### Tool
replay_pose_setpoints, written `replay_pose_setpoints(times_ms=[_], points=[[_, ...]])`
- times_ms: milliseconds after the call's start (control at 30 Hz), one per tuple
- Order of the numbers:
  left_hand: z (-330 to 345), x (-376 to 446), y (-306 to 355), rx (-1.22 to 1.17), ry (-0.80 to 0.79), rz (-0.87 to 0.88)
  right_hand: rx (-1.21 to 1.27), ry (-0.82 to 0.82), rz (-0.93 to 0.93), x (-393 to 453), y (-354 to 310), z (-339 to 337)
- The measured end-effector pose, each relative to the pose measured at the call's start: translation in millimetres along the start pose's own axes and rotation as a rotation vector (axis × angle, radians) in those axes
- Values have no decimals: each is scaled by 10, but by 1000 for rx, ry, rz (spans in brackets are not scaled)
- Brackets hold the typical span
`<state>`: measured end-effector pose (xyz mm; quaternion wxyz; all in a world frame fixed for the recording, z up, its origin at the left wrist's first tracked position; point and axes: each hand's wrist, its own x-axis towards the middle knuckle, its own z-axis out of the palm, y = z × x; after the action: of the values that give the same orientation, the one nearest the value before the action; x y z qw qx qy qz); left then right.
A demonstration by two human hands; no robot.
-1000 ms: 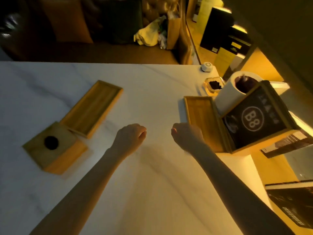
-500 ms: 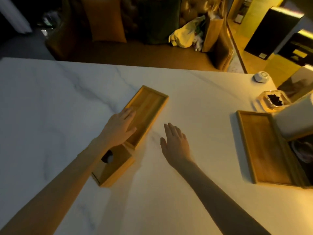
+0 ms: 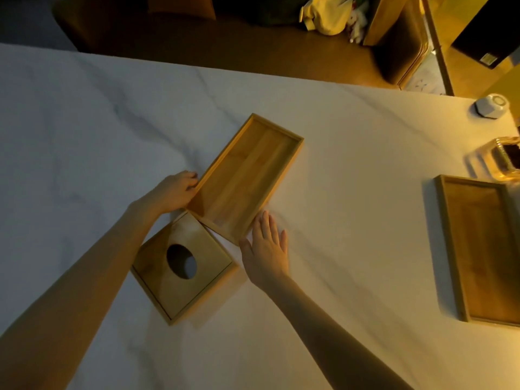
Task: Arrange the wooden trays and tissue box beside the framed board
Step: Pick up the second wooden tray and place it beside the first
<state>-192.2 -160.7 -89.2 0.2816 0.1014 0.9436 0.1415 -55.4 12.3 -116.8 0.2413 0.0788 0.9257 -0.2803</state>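
Observation:
A long wooden tray (image 3: 247, 175) lies slantwise in the middle of the white marble table (image 3: 351, 170). My left hand (image 3: 176, 191) grips its left long rim near the near corner. My right hand (image 3: 267, 249) lies flat and open on the table, fingertips touching the tray's near right corner. A square wooden tissue box (image 3: 183, 266) with an oval hole on top sits just below the tray, almost touching it. A second wooden tray (image 3: 481, 249) lies at the right edge. The framed board is out of view.
A small white round device (image 3: 491, 106) and a glass ashtray (image 3: 506, 159) sit at the far right of the table. Beyond the far edge are a dark sofa, a yellow bag (image 3: 326, 14) and a wooden chair (image 3: 399, 38).
The view has swung left, so the framed board and paper roll left the frame. My left hand moved from the tray's top to grip its left rim; my right hand reached its near corner.

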Motion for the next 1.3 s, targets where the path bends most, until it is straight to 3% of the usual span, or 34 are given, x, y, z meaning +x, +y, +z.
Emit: replay_pose_setpoints(times_ms=[167, 333, 567, 900, 1300], points=[[67, -24, 111, -253, 149, -98, 271, 5, 4, 66, -110, -61], [-71, -195, 258, -568, 111, -63, 715, 97, -54, 19, -55, -239], [-265, -347, 406, -697, 99, 38, 1141, 116, -60, -123, 29, -611], [-222, -791, 775, -790, 159, 137, 1151, 129, -76, -580, 360, -1067], [96, -1315, 1690, -850, 253, 253, 1027, 171, -101, -1315, 1094, -1541]])
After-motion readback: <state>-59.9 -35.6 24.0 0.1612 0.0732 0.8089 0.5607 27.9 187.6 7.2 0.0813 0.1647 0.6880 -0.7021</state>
